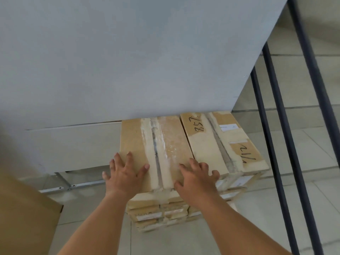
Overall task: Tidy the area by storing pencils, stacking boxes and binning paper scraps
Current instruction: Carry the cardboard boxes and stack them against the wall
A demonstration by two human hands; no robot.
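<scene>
A stack of flat tan cardboard boxes [161, 214] stands on the pale tiled floor [184, 242], pushed against the foot of a grey-white wall panel [128, 61]. All the boxes are closed, so what is in them cannot be told. The top layer holds two boxes side by side: the tan top box with a white torn tape strip [154, 142] on the left, and the tan box with handwritten black numbers [220, 142] touching it on the right. The lower boxes show white labels on their near ends.

The left hand [125, 172] lies flat on the near left corner of the taped box, its grip released and fingers spread. The right hand [196, 177] rests on the same box's near right corner, grip also released, with its spread, slightly bent fingertips reaching the seam between the two top boxes.
</scene>
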